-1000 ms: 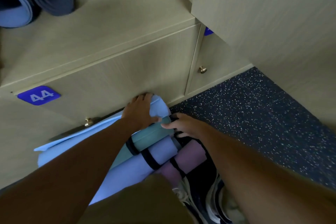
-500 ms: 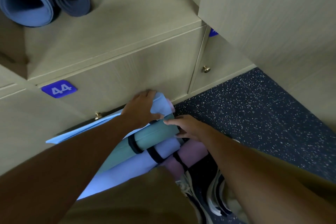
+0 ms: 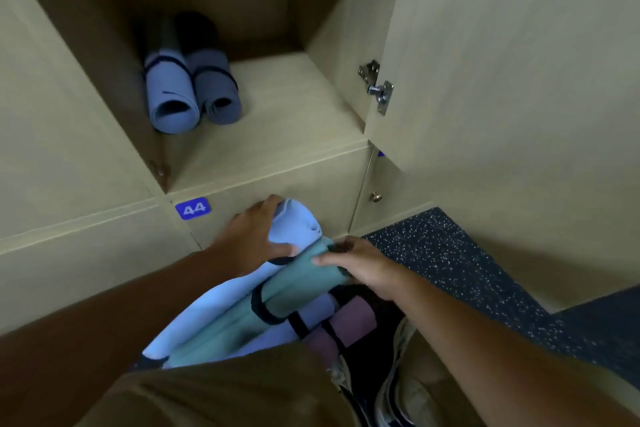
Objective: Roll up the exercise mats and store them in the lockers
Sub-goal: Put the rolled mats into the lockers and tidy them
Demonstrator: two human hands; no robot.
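The left hand (image 3: 258, 239) grips the light blue mat (image 3: 294, 229); the right hand (image 3: 360, 265) holds the green mat (image 3: 298, 284) beside it; lift both together into the open locker (image 3: 294, 107) above.

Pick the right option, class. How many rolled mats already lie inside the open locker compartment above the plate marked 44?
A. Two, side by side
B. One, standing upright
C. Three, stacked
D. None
A: a light blue rolled mat and a darker grey-blue rolled mat lie side by side, touching, on the open locker shelf, their rolled ends facing out.
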